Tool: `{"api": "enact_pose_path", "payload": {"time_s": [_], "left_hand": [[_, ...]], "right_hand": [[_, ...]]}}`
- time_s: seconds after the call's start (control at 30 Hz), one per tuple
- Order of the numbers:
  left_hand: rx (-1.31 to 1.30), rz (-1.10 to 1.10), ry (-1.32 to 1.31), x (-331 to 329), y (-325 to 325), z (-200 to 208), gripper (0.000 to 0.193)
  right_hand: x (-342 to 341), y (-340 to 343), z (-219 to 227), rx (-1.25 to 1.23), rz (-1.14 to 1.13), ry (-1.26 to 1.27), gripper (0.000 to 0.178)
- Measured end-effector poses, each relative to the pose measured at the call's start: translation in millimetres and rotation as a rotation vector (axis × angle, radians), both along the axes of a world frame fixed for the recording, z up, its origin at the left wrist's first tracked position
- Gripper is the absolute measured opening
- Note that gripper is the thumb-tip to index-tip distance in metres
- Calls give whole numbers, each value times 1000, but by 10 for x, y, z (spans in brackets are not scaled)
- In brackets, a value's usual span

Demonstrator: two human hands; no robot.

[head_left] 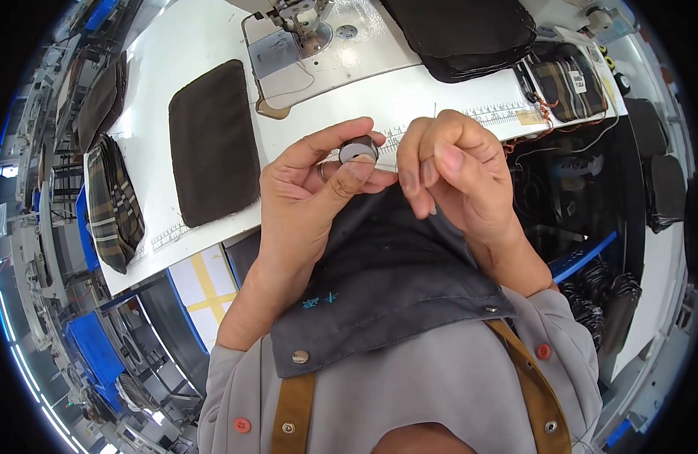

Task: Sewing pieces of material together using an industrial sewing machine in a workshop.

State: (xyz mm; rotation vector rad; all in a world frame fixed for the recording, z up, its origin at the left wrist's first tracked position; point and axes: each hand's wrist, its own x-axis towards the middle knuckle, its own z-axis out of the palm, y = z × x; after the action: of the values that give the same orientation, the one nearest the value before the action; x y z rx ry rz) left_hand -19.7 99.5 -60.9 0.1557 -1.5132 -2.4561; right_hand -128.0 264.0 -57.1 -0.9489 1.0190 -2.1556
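Observation:
My left hand [315,170] is closed round a small bobbin [356,151] with a grey round face and a dark edge. The thumb presses on its face and the fingers curl behind it. Just to the right, my right hand [462,170] has its thumb and fingers pinched together on a thin thread [435,113], and a short piece of it stands up above the fingers. Both hands are over the near edge of the white sewing table [319,113].
A sewing machine [303,34] stands at the back middle. One dark fabric panel [215,144] lies flat on the left. A stack of dark panels [470,34] sits at the back right, with plaid pieces [568,83] beyond. More plaid pieces [114,200] hang at the left edge.

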Motion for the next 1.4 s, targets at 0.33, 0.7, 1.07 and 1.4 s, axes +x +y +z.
{"api": "enact_pose_path", "payload": {"time_s": [0.33, 0.7, 1.07, 1.4], "left_hand": [[155, -10, -5, 13, -108, -22, 37], [-4, -57, -24, -14, -25, 8, 37], [-42, -226, -74, -22, -29, 81, 38], [-145, -34, -27, 145, -318, 168, 37]], "right_hand": [[3, 132, -26, 339, -138, -47, 18], [-88, 86, 115, 500, -406, 548, 24], [-153, 256, -65, 367, -403, 415, 28], [-502, 1324, -6, 679, -677, 172, 14]]}}
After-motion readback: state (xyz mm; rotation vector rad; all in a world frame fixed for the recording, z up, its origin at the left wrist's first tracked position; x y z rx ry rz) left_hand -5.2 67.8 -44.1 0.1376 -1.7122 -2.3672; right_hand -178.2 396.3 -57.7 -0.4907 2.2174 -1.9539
